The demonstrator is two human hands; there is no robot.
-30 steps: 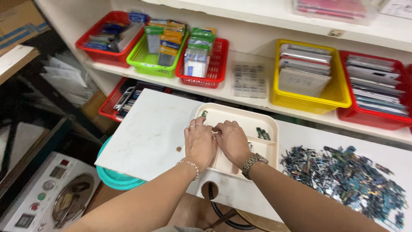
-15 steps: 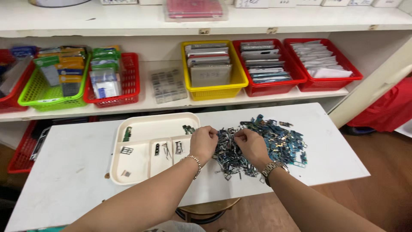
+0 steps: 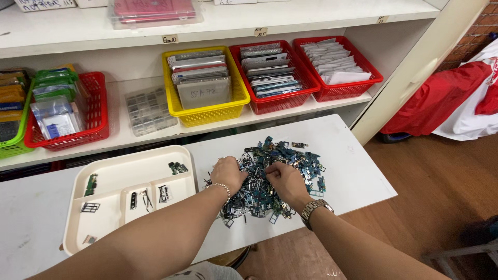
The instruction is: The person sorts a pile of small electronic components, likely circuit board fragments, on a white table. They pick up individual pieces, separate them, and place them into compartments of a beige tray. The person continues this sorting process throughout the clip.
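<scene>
Head view: left hand [image 3: 227,173] and right hand [image 3: 287,179] both buried in pile of small blue-green circuit parts [image 3: 275,173] on white desk [image 3: 353,171]; fingers curled, grip undeterminable. Cream compartment tray [image 3: 132,166] just left of pile, holding only a few pieces. Sorting judged early; bulk of pile unsorted.

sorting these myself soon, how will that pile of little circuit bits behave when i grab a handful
The pile of small parts looks tangled, so pieces will probably snag and lift in clumps. They look thin and light, likely easy to scatter across the white table. Both hands, left and right, dig in.
</scene>
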